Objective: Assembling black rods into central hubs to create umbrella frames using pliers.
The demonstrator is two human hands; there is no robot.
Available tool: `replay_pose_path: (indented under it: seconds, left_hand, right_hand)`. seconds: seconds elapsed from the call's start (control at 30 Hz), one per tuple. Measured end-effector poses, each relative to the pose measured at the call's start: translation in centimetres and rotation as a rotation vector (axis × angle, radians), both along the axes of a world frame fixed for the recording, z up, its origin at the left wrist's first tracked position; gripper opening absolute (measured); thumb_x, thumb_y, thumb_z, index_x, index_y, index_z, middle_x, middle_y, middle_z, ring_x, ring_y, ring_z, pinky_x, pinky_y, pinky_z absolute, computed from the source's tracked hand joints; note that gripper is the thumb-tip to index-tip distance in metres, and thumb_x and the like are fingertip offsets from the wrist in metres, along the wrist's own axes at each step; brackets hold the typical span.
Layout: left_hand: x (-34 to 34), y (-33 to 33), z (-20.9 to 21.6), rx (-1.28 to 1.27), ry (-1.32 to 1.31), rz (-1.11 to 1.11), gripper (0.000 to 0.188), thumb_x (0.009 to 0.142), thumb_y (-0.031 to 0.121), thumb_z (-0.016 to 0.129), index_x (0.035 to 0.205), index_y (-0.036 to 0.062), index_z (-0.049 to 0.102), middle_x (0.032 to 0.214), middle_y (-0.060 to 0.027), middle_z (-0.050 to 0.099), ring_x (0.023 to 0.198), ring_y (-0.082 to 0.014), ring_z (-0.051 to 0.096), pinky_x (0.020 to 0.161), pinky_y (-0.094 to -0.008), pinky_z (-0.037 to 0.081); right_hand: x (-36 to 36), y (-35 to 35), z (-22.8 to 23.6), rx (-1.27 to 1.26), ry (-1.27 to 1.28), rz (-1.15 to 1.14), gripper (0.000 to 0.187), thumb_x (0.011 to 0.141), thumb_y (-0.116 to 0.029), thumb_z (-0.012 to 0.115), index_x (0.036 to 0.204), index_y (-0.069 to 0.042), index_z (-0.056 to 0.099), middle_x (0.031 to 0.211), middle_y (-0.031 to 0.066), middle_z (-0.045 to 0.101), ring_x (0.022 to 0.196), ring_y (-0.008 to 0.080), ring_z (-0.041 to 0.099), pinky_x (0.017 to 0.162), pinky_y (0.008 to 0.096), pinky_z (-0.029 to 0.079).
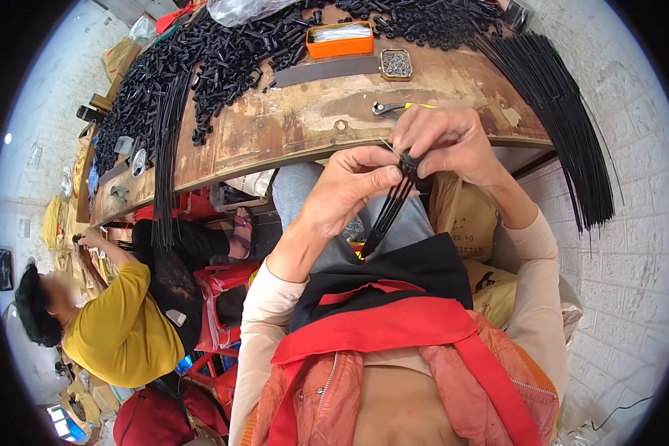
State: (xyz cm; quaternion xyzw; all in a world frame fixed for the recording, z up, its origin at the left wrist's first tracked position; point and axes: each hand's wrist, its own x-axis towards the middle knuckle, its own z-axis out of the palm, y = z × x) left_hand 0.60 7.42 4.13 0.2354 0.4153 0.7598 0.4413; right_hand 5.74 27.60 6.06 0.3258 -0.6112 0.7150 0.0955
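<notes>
Over my lap I hold a black umbrella rib assembly [388, 215]: several thin dark ribs hang together from a small round black hub at the top. My left hand [342, 187] pinches the ribs just below the hub between thumb and fingers. Around the hub, my right hand [453, 149] closes its thumb and fingertips from the other side. A thin pale wire [387, 143] sticks up between the two hands. Behind my right fingers, partly covered, lie pliers [386, 109] with yellow handles on the wooden table [312, 126].
Black plastic tubular parts [223, 59] are heaped across the far table. An orange box [340, 46] holds pale wires; beside it stands a small tray [395, 65] of metal bits. Long black ribs [565, 126] overhang the right edge, others [169, 149] the left. A person in yellow [126, 327] works at left.
</notes>
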Motion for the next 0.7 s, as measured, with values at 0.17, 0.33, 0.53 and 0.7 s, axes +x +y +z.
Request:
replay_pose_path:
  seconds: [0.17,0.33,0.53,0.7]
  left_hand:
    - [0.8,0.6,0.7,-0.233,0.493,0.543,0.014,0.082,0.005,0.072,0.091,-0.0012,0.062,0.086,-0.0069,0.067,0.076,-0.0126,0.064,0.074,-0.0289,0.055]
    - [0.5,-1.1,1.8,-0.267,0.678,0.652,0.021,0.077,0.002,0.076,0.088,-0.0003,0.058,0.083,-0.0037,0.066,0.078,-0.0076,0.062,0.066,-0.0223,0.051]
    - [-1.6,-4.0,4.0,-0.01,0.518,0.708,0.042,0.074,-0.001,0.077,0.109,0.0031,0.053,0.08,0.0004,0.058,0.074,-0.0054,0.057,0.066,-0.0191,0.049]
    - [-3.0,-5.6,2.9,-0.001,0.593,0.691,0.046,0.073,-0.002,0.078,0.111,0.005,0.053,0.076,0.0028,0.053,0.069,-0.0038,0.053,0.062,-0.0178,0.046]
  right_hand:
    - [0.1,-1.7,-0.3,-0.061,-0.097,-0.259,0.019,0.074,0.009,0.071,0.09,0.001,0.066,0.095,0.0091,0.064,0.091,0.0149,0.06,0.08,0.0274,0.049]
    - [-0.8,-6.7,0.6,-0.088,-0.015,-0.525,0.034,0.074,0.003,0.074,0.105,0.0,0.06,0.098,0.0051,0.061,0.091,0.0131,0.06,0.081,0.0269,0.049]
    - [-2.0,-7.0,-4.6,-0.124,-0.493,-0.151,0.024,0.083,-0.005,0.069,0.105,0.0,0.061,0.094,0.0045,0.064,0.083,0.0093,0.061,0.073,0.0238,0.05]
    - [-1.8,-9.7,-4.9,-0.003,-0.515,-0.168,0.013,0.084,-0.007,0.071,0.093,0.001,0.066,0.082,0.0004,0.065,0.073,0.0047,0.058,0.065,0.0197,0.047]
